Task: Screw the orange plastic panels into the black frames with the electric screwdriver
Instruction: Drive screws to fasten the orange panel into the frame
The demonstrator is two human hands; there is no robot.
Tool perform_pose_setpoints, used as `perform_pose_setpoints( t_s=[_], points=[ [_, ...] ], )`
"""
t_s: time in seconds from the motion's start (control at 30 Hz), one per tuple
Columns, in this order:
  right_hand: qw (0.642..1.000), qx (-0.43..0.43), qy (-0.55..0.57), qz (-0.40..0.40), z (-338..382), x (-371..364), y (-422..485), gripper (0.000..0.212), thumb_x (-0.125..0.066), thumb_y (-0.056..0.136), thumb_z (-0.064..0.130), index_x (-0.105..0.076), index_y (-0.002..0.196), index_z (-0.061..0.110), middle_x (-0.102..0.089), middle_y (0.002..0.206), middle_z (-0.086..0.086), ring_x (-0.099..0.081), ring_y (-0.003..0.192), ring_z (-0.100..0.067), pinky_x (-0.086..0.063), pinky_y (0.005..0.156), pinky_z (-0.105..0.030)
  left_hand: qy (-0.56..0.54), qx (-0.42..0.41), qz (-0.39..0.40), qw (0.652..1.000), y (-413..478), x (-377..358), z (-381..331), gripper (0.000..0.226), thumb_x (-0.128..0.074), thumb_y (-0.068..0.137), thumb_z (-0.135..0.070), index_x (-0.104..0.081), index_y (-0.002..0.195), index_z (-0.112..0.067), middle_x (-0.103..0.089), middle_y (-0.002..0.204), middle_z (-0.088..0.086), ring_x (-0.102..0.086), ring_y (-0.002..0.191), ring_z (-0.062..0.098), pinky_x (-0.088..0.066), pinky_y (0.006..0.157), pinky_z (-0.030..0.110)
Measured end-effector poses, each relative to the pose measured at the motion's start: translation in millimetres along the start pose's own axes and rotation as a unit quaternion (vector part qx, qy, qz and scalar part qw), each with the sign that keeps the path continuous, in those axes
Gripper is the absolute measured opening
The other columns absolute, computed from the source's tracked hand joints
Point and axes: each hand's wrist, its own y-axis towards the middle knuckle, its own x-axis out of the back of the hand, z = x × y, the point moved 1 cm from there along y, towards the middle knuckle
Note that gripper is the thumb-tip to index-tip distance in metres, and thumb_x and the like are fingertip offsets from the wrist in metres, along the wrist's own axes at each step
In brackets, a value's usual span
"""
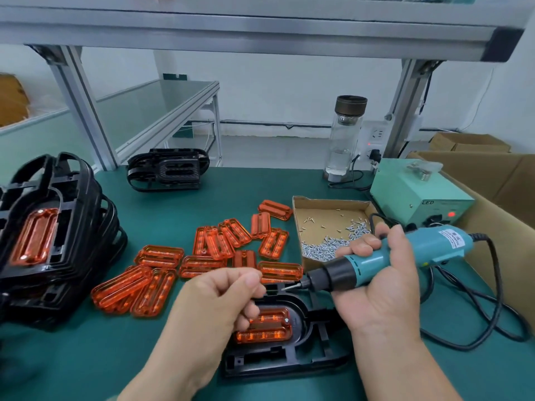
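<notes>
1. On the green table (86, 357), an orange panel (265, 328) sits in a black frame (289, 360).
2. Right hand (382, 287) grips the blue screwdriver (405, 253) above it.
3. Left hand (220, 296) is curled, thumb pressed on finger.

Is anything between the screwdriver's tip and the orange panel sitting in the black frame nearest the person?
Yes: the left hand, fingers curled, hangs over the left end of the orange panel, just off the tip of the electric screwdriver in the right hand. The panel's right end lies uncovered.
</notes>
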Motion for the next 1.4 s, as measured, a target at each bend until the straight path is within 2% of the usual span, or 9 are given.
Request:
perform_pose_setpoints(
  t_s=[0.1, 0.2, 0.37, 0.5, 0.83, 1.03, 1.13, 1.23, 1.4],
  points=[
    [1.000, -0.006, -0.005, 0.003, -3.4, 0.9, -1.4, 0.019, -0.064, 0.072, 0.034, -0.053, 0.083, 0.024, -0.046, 0.059, 0.012, -0.046, 0.044, -0.003, -0.045, 0.051, -0.018, 0.049, -0.020, 0.028, 0.998, -6.9, -6.9, 1.5, 0.017, -0.066, 0.083, -0.019, -0.074, 0.077, -0.033, -0.071, 0.066, 0.002, -0.055, 0.049, 0.004, -0.042, 0.046, 0.015],
    [1.000, -0.013, 0.001, -0.003, -5.3, 1.3, -1.3, 0.020, -0.064, 0.071, 0.034, -0.053, 0.083, 0.023, -0.046, 0.059, 0.012, -0.045, 0.044, -0.003, -0.046, 0.051, -0.017, 0.069, -0.033, 0.024, 0.997, -8.9, -10.7, 1.1, 0.023, -0.067, 0.082, -0.017, -0.073, 0.076, -0.038, -0.071, 0.065, -0.001, -0.057, 0.048, 0.001, -0.042, 0.045, 0.014],
    [1.000, -0.019, 0.004, -0.011, -5.6, 4.3, 1.2, 0.019, -0.064, 0.072, 0.034, -0.052, 0.084, 0.024, -0.046, 0.061, 0.012, -0.046, 0.046, -0.002, -0.044, 0.056, -0.019, 0.060, -0.040, 0.024, 0.997, -9.4, -11.5, 0.9, 0.024, -0.067, 0.082, -0.014, -0.075, 0.075, -0.036, -0.072, 0.068, 0.001, -0.059, 0.049, 0.003, -0.043, 0.044, 0.014],
    [1.000, -0.019, -0.003, -0.009, -7.5, 4.6, 0.8, 0.019, -0.064, 0.072, 0.035, -0.053, 0.084, 0.025, -0.046, 0.060, 0.012, -0.046, 0.045, -0.002, -0.046, 0.052, -0.018, 0.057, -0.045, 0.015, 0.997, -9.7, -12.9, 0.2, 0.024, -0.068, 0.082, -0.013, -0.075, 0.073, -0.035, -0.072, 0.068, 0.000, -0.060, 0.049, 0.004, -0.043, 0.044, 0.014],
    [1.000, -0.008, -0.006, -0.016, -9.0, 3.1, -2.5, 0.018, -0.066, 0.071, 0.031, -0.053, 0.081, 0.024, -0.047, 0.062, 0.012, -0.045, 0.047, -0.002, -0.046, 0.054, -0.019, 0.071, -0.073, -0.016, 0.995, -11.0, -13.7, 2.4, 0.024, -0.070, 0.080, -0.012, -0.075, 0.070, -0.034, -0.071, 0.063, -0.001, -0.061, 0.048, 0.004, -0.043, 0.044, 0.013],
    [1.000, 0.008, -0.012, -0.005, -10.7, 0.2, -6.9, 0.013, -0.063, 0.077, 0.031, -0.053, 0.081, 0.025, -0.047, 0.059, 0.013, -0.045, 0.046, -0.002, -0.049, 0.053, -0.017, 0.080, -0.078, -0.036, 0.993, -11.1, -14.8, 3.3, 0.020, -0.070, 0.080, -0.020, -0.073, 0.069, -0.037, -0.069, 0.059, -0.004, -0.059, 0.046, 0.001, -0.042, 0.046, 0.011],
    [1.000, 0.018, -0.015, -0.005, -12.0, -0.6, -8.5, 0.011, -0.060, 0.085, 0.030, -0.052, 0.081, 0.025, -0.047, 0.058, 0.013, -0.045, 0.045, -0.002, -0.049, 0.052, -0.017, 0.080, -0.070, -0.028, 0.994, -10.1, -14.5, 3.2, 0.018, -0.069, 0.081, -0.020, -0.073, 0.066, -0.029, -0.069, 0.060, -0.003, -0.058, 0.046, 0.001, -0.042, 0.046, 0.012],
    [0.999, 0.030, -0.022, -0.002, -12.7, -0.7, -8.8, 0.011, -0.062, 0.081, 0.030, -0.053, 0.080, 0.025, -0.046, 0.059, 0.012, -0.045, 0.045, -0.002, -0.048, 0.054, -0.018, 0.092, -0.070, -0.024, 0.993, -9.6, -15.3, 4.3, 0.021, -0.069, 0.082, -0.017, -0.073, 0.062, -0.024, -0.070, 0.061, -0.002, -0.061, 0.049, 0.003, -0.043, 0.046, 0.011],
    [0.999, 0.031, -0.019, 0.007, -11.7, -0.8, -8.8, 0.012, -0.066, 0.074, 0.031, -0.056, 0.079, 0.025, -0.046, 0.060, 0.012, -0.045, 0.045, -0.002, -0.048, 0.054, -0.018, 0.089, -0.074, -0.007, 0.993, -10.8, -14.3, 1.5, 0.020, -0.071, 0.079, -0.016, -0.074, 0.066, -0.031, -0.071, 0.063, -0.004, -0.063, 0.051, 0.003, -0.044, 0.048, 0.010]
  ],
)
